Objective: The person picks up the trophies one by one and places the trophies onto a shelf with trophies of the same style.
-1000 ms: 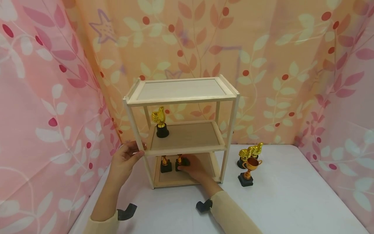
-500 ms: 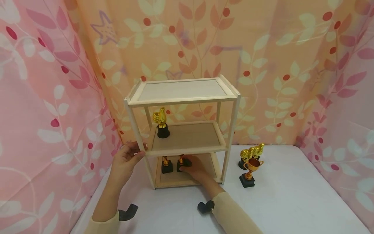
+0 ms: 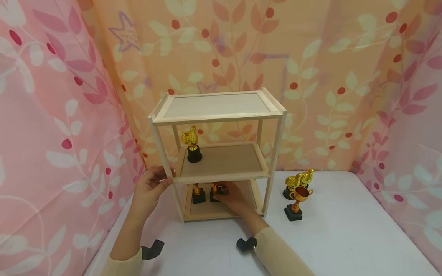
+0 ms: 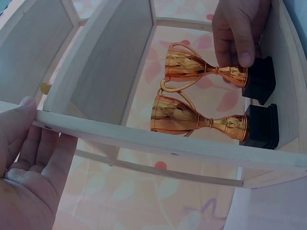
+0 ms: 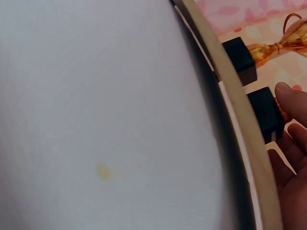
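Trophy cup, copper-coloured, long axis upright, on the lower shelf; it lies just left of the right hand, the nearer one, which pinches it near its base. A matching cup stands just left. Farther left, the left hand grips a post. Compared with half a second ago, hands and cups look unmoved.

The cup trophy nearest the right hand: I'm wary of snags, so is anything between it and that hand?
Nothing visible is: the right hand holds this cup trophy near its black base. The other cup trophy stands close by, on the side away from the hand, with the middle shelf above both.
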Tool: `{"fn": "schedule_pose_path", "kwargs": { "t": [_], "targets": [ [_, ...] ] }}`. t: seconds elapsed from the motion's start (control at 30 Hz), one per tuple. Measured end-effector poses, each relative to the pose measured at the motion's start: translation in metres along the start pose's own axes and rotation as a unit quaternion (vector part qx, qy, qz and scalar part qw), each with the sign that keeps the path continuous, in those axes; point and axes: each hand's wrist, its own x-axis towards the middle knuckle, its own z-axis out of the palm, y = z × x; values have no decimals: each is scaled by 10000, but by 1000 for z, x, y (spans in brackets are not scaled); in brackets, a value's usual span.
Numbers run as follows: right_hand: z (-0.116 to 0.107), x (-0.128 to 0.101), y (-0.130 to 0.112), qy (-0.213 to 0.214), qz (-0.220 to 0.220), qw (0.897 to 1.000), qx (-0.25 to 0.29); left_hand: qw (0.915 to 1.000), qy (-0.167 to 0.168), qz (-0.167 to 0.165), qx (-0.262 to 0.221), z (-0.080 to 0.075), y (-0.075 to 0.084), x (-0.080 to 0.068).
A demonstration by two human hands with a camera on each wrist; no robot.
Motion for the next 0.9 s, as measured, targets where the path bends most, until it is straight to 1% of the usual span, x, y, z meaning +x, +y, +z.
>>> {"fn": "schedule_pose_path", "kwargs": {
  "t": [0.2, 0.27, 0.47, 0.53, 0.7, 0.9],
  "targets": [
    [-8, -2, -7, 115, -18, 9995, 287, 9999, 32, 13, -118, 0, 1, 1],
    [-10, -4, -10, 155, -10, 9995, 267, 9999, 45, 2, -145, 0, 1, 1],
    [-17, -20, -23, 212, 16, 9989, 424, 10000, 7, -42, -67, 0, 1, 0],
    [-20, -26, -29, 235, -50, 9984, 507, 9999, 12, -46, -120, 1, 2, 0],
    [-26, -37, -36, 289, -312, 9979, 484, 9998, 30, -4, -217, 1, 1, 0],
    [-33, -46, -40, 239, -623, 9967, 459, 9999, -2, 15, -150, 1, 0, -1]
  ]
}}
